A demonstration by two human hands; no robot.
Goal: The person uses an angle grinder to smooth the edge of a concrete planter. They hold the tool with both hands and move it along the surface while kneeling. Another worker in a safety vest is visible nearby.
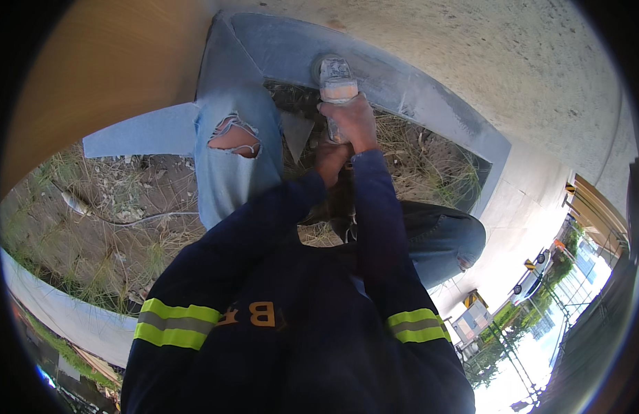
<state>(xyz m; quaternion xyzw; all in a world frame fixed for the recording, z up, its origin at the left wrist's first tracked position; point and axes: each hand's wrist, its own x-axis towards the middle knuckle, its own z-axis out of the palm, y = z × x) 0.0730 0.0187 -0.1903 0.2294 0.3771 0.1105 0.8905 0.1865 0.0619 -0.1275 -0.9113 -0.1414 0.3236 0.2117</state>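
A dust-covered angle grinder (339, 90) with an orange band points away from me. Its round head rests at the grey slab edging (285, 45), and the disc is mostly hidden beneath the head. My right hand (355, 123) wraps around the grinder's body just behind the orange band. Closer to me, my left hand (329, 163) is closed on the rear part of the tool, its fingers partly hidden by the right wrist. Both hands look dusty.
A pale, triangular slab piece (296, 134) stands beside my knee. Dry grass and soil (126, 234) fill the bed, crossed by a cable (150, 221). A curved brown wall (119, 69) rises at left, a concrete surface (485, 62) at far right. Vehicles (533, 276) stand beyond.
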